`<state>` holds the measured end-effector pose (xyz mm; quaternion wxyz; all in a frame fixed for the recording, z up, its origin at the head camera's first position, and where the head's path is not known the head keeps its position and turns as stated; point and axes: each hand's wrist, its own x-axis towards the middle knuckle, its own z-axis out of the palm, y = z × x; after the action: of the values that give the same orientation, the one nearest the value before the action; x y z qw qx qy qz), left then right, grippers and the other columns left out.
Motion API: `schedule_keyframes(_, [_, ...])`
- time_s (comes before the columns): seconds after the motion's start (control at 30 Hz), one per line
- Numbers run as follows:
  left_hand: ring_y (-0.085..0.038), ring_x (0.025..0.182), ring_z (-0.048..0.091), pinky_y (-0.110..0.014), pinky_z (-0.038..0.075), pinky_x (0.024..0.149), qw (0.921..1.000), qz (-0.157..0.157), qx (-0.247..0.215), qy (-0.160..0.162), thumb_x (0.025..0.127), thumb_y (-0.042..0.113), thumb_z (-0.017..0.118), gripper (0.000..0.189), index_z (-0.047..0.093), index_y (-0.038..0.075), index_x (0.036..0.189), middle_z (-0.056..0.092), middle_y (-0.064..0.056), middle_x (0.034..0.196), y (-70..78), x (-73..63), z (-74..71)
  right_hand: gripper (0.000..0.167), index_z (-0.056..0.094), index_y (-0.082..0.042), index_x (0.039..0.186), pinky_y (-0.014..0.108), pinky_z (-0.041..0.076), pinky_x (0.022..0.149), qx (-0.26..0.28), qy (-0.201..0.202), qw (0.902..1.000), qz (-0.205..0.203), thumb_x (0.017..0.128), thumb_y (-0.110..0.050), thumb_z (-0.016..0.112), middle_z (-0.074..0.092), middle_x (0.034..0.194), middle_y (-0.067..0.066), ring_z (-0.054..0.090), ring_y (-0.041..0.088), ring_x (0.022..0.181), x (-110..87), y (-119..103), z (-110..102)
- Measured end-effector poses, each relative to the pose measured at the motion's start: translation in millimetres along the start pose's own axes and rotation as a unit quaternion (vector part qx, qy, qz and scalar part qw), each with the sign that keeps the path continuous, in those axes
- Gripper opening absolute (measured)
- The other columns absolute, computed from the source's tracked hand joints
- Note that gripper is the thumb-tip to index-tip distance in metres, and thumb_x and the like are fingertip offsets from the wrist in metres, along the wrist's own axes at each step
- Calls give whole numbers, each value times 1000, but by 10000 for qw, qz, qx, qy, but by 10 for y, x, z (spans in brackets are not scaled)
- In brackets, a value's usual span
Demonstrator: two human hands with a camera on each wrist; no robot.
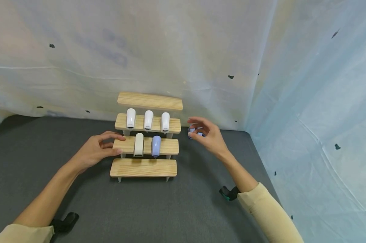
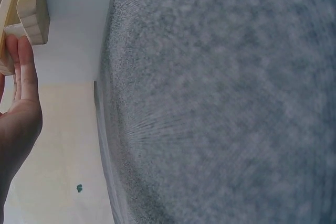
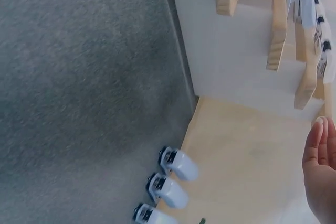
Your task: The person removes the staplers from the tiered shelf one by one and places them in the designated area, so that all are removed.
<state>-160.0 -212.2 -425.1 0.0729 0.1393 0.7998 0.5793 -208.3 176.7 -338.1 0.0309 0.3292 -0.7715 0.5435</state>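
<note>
My left hand (image 1: 99,150) grips the left end of a tiered wooden display shelf (image 1: 143,167), at its second step from the bottom. On that step stand a cream mini stapler (image 1: 138,144) and a lavender mini stapler (image 1: 156,145). Three white mini staplers, one of them in the middle (image 1: 148,119), line the step above. Right of the shelf, my right hand (image 1: 211,136) hovers with thumb and fingers apart and nothing between them. Behind its fingers, more lavender staplers (image 3: 170,191) sit on the table, partly hidden in the head view.
The shelf stands on a dark grey tabletop (image 1: 125,209) near its back edge. A pale sheet with dark marks (image 1: 186,50) hangs behind, and another stretch of it (image 1: 316,118) runs along the right side.
</note>
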Motion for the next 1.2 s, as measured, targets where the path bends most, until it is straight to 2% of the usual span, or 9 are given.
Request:
schedule_keyframes(0.07, [-17,99,66,-39,58,79,10000,5,6,-1,92,25,74,46,59,7,132,42,-8,142,2,-1,-3,46,54,9,132,38,53,88,-18,-3,10000,-9,88,11,68,59,126,26,57,44,109,21,36,22])
schedule_keyframes(0.13, [-17,99,66,-38,58,79,10000,8,2,-2,92,24,74,47,58,6,132,42,-9,142,5,-1,-4,46,55,9,132,46,52,90,-12,-9,10000,-38,88,10,68,59,126,26,57,43,110,39,30,48])
schedule_keyframes(0.3, [-16,100,65,-38,58,79,10000,1,43,30,92,25,74,47,58,7,132,40,-9,145,9,-5,-4,46,52,14,131,63,45,92,-54,-88,9998,-144,88,12,67,56,126,34,55,49,112,92,-126,127])
schedule_keyframes(0.53, [-14,104,64,-40,58,80,10000,47,49,57,93,25,74,46,59,7,132,39,-10,146,3,-5,-11,47,53,12,133,56,47,96,-350,-184,9991,-151,89,8,69,58,128,29,58,46,113,188,-217,196])
schedule_keyframes(0.9, [-17,98,67,-40,58,79,9999,87,-132,-19,93,23,73,45,58,6,132,40,-11,146,-22,-21,30,52,51,13,135,49,47,101,-193,-414,9990,-35,87,9,71,55,131,31,57,45,117,246,-188,278])
schedule_keyframes(1.03, [-16,99,67,-40,59,79,9999,114,-107,18,93,22,73,45,58,5,132,40,-12,145,-23,-16,32,55,51,9,138,47,48,101,-237,-475,9986,-32,87,7,72,55,133,28,58,42,118,317,-53,311])
schedule_keyframes(1.2, [-17,98,67,-39,59,79,9998,119,-161,-7,93,21,73,46,58,4,132,40,-11,145,-20,-19,21,58,55,-4,139,38,50,98,-399,-514,9978,90,86,-2,77,59,135,15,62,30,115,393,86,337])
